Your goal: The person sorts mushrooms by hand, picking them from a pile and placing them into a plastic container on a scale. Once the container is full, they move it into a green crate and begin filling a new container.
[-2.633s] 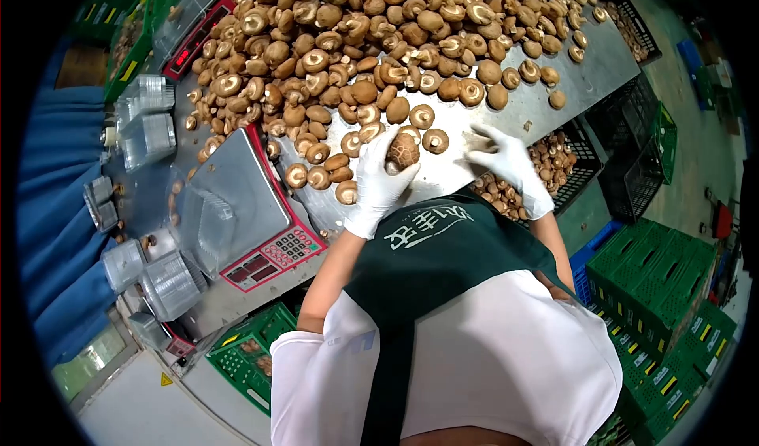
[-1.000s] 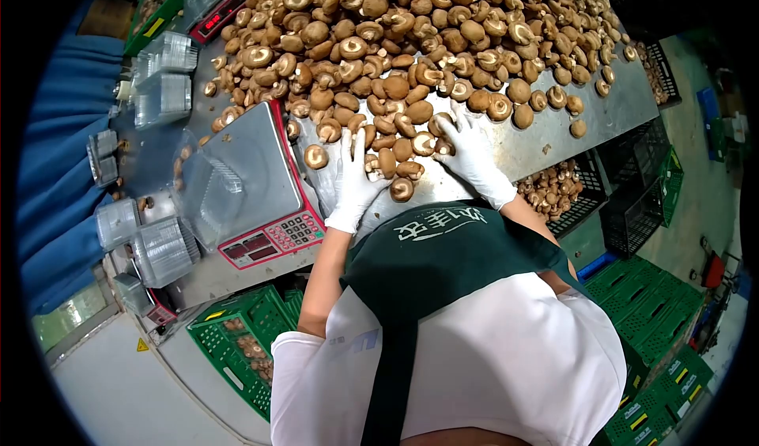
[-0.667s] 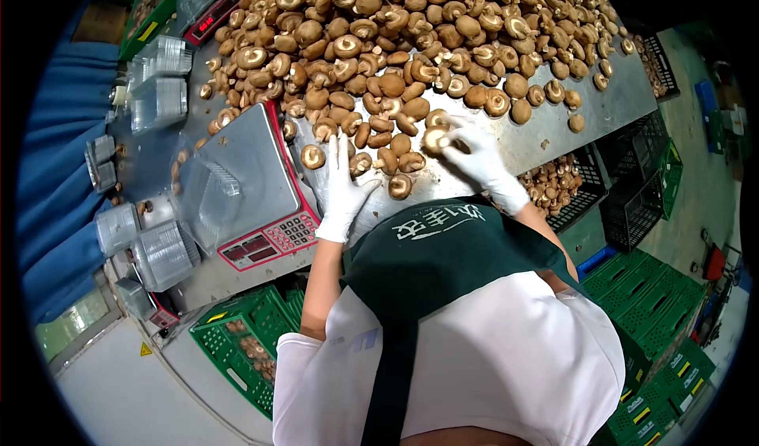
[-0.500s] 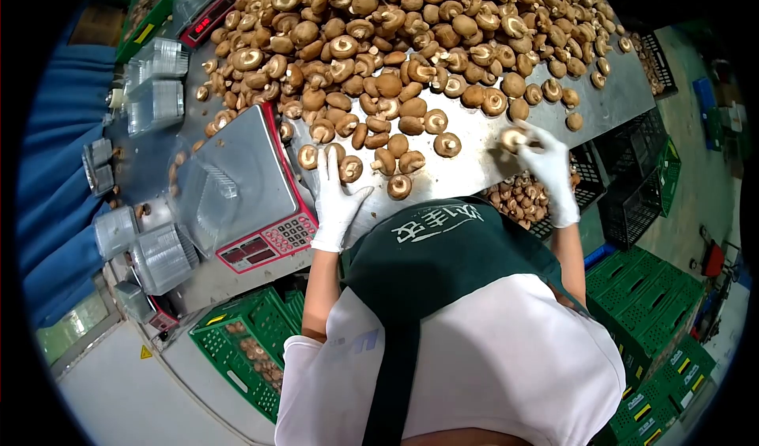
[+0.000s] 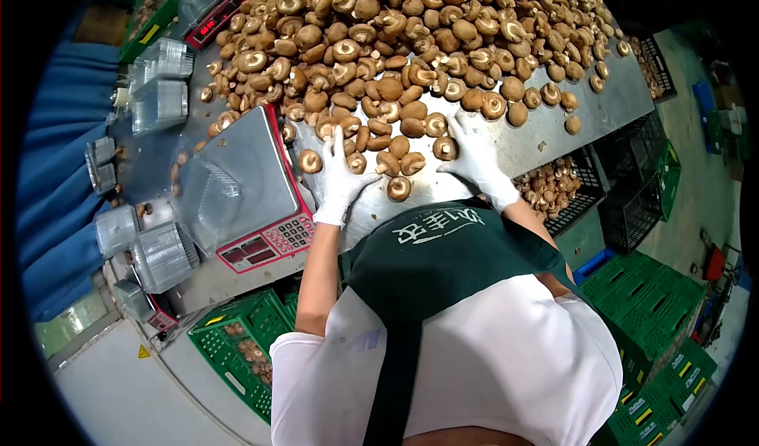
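Note:
Loose brown mushrooms lie on the metal table (image 5: 522, 141) between my two white-gloved hands. My left hand (image 5: 341, 187) rests with fingers apart at the left side of this group, its fingertips among the mushrooms. Just left of its fingers is one mushroom (image 5: 310, 161) with its pale underside up. My right hand (image 5: 477, 161) is open on the right side, thumb and fingers spread around a mushroom (image 5: 445, 148) that it touches or nearly touches. Closest to my apron sits another stem-up mushroom (image 5: 399, 188).
A large mushroom pile (image 5: 411, 27) covers the table's far side. To the left stand a red-edged scale (image 5: 245, 177) and stacked clear plastic trays (image 5: 162, 256). Below the table's right edge is a black crate (image 5: 583, 197) holding mushrooms; green crates (image 5: 644, 304) stand farther right.
My right hand has swung left from the table's edge above the black crate to the loose mushrooms. The mushroom it pinched is no longer in it. My left hand has shifted slightly right.

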